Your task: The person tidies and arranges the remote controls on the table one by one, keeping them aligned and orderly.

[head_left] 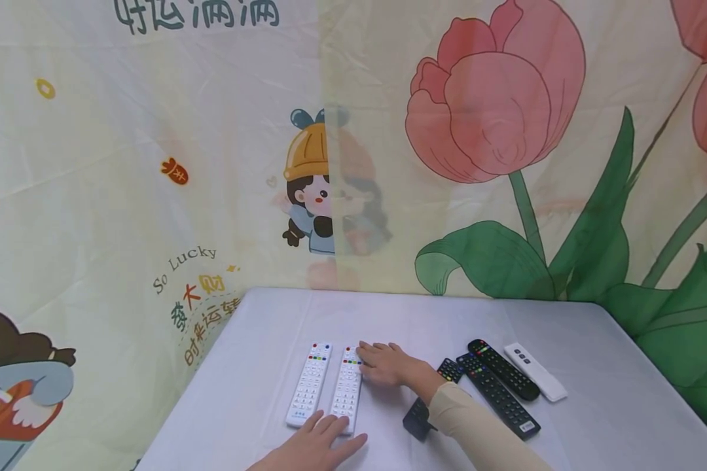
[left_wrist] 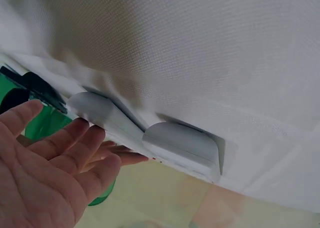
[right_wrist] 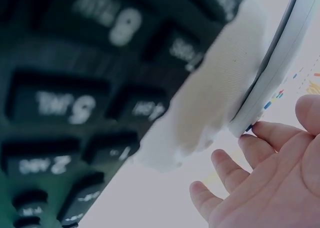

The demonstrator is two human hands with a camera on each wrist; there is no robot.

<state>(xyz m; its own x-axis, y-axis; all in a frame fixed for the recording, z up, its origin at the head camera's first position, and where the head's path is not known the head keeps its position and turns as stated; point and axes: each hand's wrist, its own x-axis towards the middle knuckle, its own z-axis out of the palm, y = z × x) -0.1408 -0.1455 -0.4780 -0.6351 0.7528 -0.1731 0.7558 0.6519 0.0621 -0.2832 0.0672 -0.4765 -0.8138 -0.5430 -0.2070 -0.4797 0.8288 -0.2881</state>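
Two white remote controls lie side by side on the white table: a left one [head_left: 309, 386] and a right one [head_left: 346, 383]. My left hand [head_left: 315, 446] reaches in at their near ends with its fingers extended. In the left wrist view its fingertips are right at the end of the right white remote [left_wrist: 100, 109]. Across the far end of that same remote, my right hand [head_left: 387, 365] is spread with straight fingers. The right wrist view shows the right fingertips at the tip of the white remote [right_wrist: 240, 128], uncurled.
Under the right forearm lies a black remote [head_left: 417, 418], partly hidden by the sleeve. Further right are a long black remote [head_left: 499, 398], a rounded black one [head_left: 503, 369] and a slim white one [head_left: 536, 373]. A printed cloth [head_left: 377, 275] hangs behind the table [head_left: 271, 314].
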